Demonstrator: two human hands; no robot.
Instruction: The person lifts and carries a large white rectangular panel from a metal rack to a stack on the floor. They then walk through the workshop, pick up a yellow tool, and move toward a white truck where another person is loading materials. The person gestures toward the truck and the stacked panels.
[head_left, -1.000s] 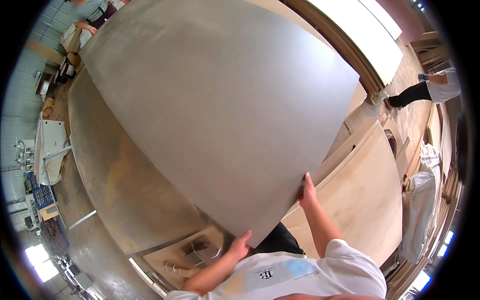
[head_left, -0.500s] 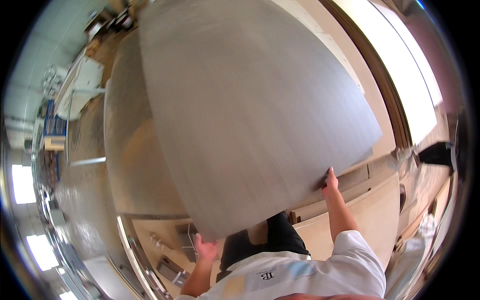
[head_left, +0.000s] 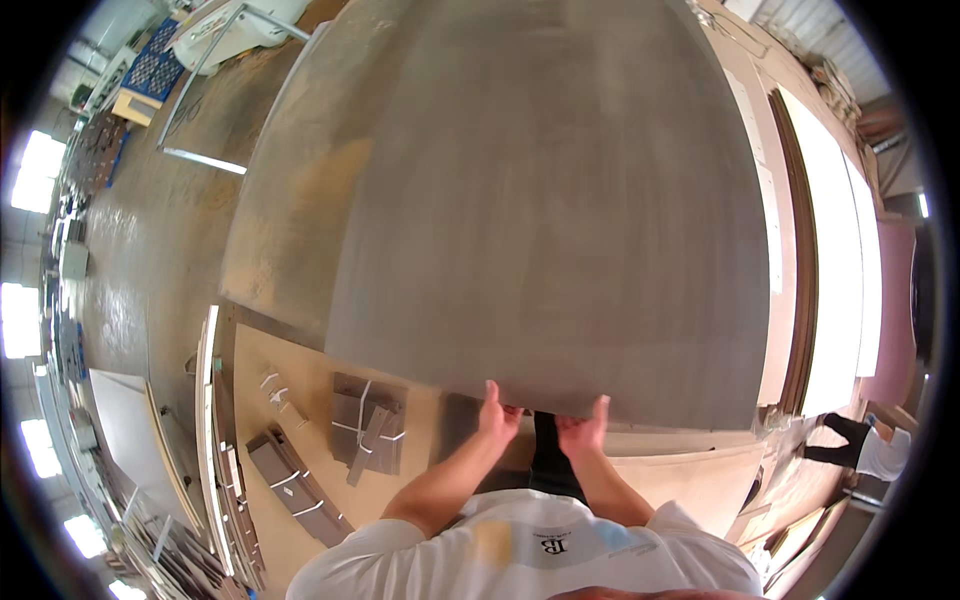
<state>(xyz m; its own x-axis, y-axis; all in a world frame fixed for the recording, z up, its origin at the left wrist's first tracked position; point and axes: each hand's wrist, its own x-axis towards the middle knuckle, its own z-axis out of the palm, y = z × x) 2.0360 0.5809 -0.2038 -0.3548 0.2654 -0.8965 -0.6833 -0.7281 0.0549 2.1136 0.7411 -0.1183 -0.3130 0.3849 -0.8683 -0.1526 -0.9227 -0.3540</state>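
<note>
A grey panel stretches ahead, two hands at its near edge.
From left: metal frame; stained sheet overlapped by the panel; tan board bearing strapped bundles; left hand and right hand, both pinching the edge, thumbs above, other fingers mostly hidden; white sheets beyond the panel's right side; a co-worker near their close end.

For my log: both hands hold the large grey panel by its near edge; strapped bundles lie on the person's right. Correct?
Wrong side: the head view shows strapped bundles on the person's left. Left hand and right hand hold the large grey panel by its near edge.
</note>
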